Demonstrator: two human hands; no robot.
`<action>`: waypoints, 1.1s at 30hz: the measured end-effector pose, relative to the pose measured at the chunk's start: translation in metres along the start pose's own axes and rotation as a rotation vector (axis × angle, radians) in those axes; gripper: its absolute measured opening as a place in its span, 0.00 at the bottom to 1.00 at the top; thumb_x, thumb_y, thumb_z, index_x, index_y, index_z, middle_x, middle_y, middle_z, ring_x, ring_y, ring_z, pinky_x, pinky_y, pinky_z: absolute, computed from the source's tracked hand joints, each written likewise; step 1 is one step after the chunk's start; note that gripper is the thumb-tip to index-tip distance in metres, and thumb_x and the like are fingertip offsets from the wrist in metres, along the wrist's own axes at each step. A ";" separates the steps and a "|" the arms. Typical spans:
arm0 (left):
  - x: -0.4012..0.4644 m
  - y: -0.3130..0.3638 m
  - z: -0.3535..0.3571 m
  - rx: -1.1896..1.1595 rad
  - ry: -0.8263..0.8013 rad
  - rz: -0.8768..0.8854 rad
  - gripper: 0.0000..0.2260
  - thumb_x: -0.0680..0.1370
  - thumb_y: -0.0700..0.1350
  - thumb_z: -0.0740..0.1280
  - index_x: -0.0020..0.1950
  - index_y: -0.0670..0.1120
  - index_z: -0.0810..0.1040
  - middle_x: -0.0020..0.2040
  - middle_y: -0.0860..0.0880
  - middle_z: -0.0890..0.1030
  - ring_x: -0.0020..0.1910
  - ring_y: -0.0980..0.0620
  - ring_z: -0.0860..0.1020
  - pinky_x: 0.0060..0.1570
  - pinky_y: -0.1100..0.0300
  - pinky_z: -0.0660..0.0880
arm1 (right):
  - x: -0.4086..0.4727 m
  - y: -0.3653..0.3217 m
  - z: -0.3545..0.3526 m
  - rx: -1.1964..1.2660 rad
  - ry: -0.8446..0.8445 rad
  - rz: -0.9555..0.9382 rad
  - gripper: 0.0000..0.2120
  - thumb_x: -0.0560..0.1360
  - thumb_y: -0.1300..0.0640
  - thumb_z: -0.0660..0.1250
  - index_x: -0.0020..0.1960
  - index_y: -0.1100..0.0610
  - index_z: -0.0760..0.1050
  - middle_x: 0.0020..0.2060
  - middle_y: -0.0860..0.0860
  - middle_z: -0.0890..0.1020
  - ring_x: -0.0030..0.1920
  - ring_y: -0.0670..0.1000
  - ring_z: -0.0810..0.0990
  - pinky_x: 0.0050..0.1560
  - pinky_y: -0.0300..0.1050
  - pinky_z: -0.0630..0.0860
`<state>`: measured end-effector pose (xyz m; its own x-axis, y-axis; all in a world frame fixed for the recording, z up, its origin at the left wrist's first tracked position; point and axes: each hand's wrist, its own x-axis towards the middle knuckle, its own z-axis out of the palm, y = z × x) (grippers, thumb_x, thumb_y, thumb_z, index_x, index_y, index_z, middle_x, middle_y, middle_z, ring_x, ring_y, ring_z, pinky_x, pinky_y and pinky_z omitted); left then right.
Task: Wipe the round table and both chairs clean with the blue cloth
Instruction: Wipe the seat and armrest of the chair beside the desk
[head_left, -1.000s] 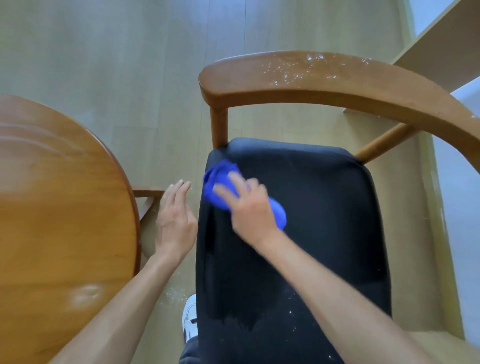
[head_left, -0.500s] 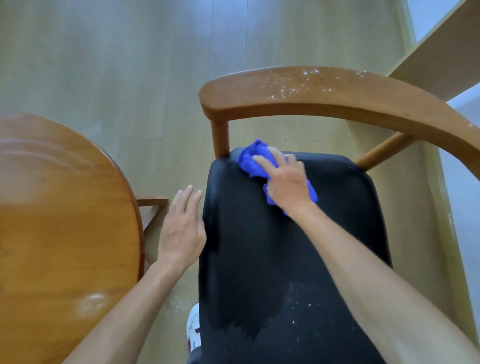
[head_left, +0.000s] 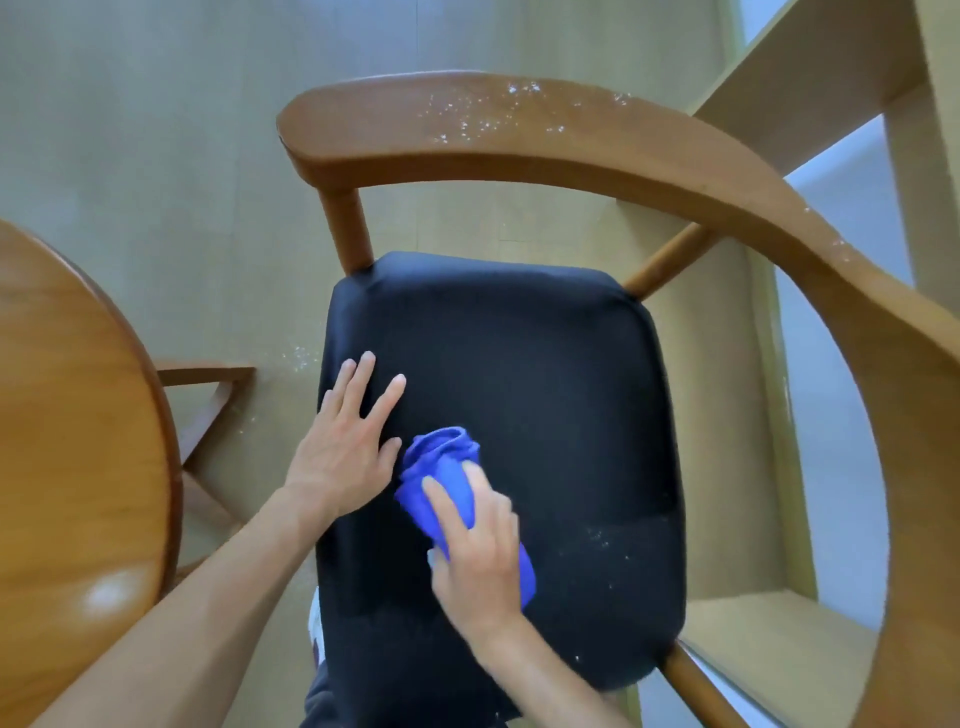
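The right hand (head_left: 480, 558) is pressing a bunched, bright blue cloth (head_left: 447, 467) onto the chair's black seat (head_left: 545, 395), fingers lying over it. The left hand (head_left: 345, 441) is resting flat beside it, fingers spread.

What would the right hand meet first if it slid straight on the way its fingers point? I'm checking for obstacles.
The right hand, pressing the bunched blue cloth, points up-left. Likely first contact: the left hand flat on the black chair seat.
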<state>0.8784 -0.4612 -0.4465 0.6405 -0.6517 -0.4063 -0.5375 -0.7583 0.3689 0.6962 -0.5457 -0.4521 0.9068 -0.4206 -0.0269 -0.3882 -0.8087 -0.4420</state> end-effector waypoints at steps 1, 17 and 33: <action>0.000 0.000 -0.002 -0.007 0.003 0.007 0.31 0.79 0.48 0.63 0.78 0.49 0.53 0.78 0.43 0.43 0.77 0.43 0.42 0.75 0.48 0.50 | -0.019 -0.013 0.004 0.004 -0.064 -0.112 0.28 0.64 0.64 0.66 0.63 0.48 0.74 0.66 0.58 0.74 0.45 0.57 0.74 0.42 0.47 0.73; -0.001 0.024 -0.001 0.167 -0.073 -0.077 0.50 0.68 0.65 0.70 0.78 0.45 0.47 0.77 0.38 0.38 0.76 0.39 0.37 0.74 0.45 0.51 | 0.026 0.207 -0.098 0.074 0.169 0.735 0.26 0.69 0.62 0.57 0.64 0.44 0.69 0.62 0.47 0.71 0.49 0.60 0.78 0.42 0.59 0.80; -0.002 0.022 -0.010 0.137 -0.098 -0.076 0.49 0.69 0.63 0.70 0.79 0.48 0.46 0.77 0.40 0.37 0.76 0.41 0.36 0.74 0.49 0.44 | -0.078 0.030 -0.023 -0.115 -0.344 -0.712 0.17 0.77 0.63 0.59 0.54 0.43 0.77 0.60 0.52 0.76 0.42 0.55 0.70 0.39 0.46 0.68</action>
<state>0.8705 -0.4763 -0.4290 0.6293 -0.5859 -0.5106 -0.5636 -0.7964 0.2193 0.6099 -0.5465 -0.4431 0.9357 0.3481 -0.0568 0.3057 -0.8807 -0.3619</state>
